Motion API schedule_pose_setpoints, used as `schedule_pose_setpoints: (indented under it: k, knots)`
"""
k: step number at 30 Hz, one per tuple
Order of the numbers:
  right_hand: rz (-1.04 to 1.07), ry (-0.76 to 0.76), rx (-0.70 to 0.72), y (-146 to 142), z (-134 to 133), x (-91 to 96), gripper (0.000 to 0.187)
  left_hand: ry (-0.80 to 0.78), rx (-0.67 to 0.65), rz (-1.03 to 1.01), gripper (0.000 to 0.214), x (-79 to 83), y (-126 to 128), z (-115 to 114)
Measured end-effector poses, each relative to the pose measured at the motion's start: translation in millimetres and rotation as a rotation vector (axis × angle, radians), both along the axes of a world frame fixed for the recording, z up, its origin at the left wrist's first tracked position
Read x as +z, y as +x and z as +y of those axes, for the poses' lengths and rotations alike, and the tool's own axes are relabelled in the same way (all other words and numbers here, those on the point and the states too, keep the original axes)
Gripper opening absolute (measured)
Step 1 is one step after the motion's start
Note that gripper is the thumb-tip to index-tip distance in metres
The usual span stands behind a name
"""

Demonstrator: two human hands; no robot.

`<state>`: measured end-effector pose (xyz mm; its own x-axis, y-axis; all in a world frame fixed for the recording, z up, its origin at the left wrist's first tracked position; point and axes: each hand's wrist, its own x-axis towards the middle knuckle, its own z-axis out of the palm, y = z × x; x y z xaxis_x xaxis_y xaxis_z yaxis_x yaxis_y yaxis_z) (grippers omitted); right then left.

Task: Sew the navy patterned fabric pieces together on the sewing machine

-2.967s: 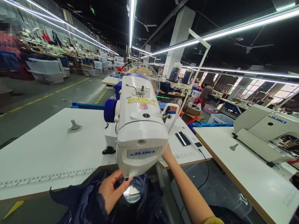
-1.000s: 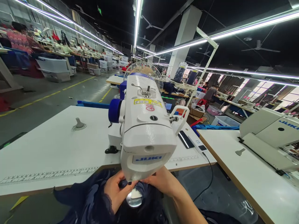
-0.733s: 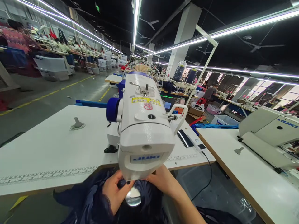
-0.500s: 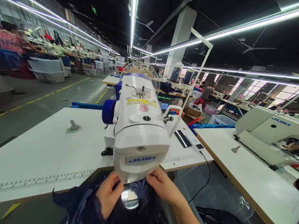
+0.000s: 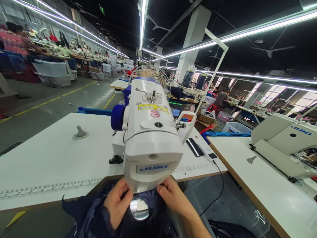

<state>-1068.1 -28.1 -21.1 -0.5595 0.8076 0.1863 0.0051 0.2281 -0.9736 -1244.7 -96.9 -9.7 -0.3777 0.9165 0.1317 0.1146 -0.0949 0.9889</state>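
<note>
A white sewing machine (image 5: 153, 142) with a blue handwheel stands end-on in front of me; its head hides the needle area. Dark navy fabric (image 5: 91, 211), lacy in places, drapes below it and toward my lap. At the left of the machine head, my left hand (image 5: 117, 201) is closed, thumb and fingers pinching the fabric. My right hand (image 5: 170, 195) pinches the cloth on the other side, its fingertips partly behind the head. Between the hands a shiny round metal plate (image 5: 139, 209) shows against the dark cloth.
Printed rulers (image 5: 54, 190) run along the white tabletop (image 5: 49, 148). A phone (image 5: 194, 147) and a small white device with a cable (image 5: 212, 156) lie right of the machine. Another sewing machine (image 5: 284, 148) stands at far right. Below the table is a clear plastic bin (image 5: 237, 205).
The whole view has shifted slightly, with the machine appearing a little further right. Both hands keep their pinch on the fabric and have hardly moved relative to the machine.
</note>
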Motion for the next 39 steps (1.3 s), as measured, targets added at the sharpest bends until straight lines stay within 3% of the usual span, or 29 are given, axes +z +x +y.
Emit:
schedule_pose_setpoints:
  k: [10,39]
  knots:
    - [0.016,-0.070,0.012,1.1,-0.6,4.9,0.019,-0.024,0.044,0.027,0.049,2.8,1.6,1.8]
    - [-0.071,-0.050,-0.028,0.5,-2.5,9.9,0.013,-0.032,-0.001,-0.033,0.039,14.0,2.1,2.5]
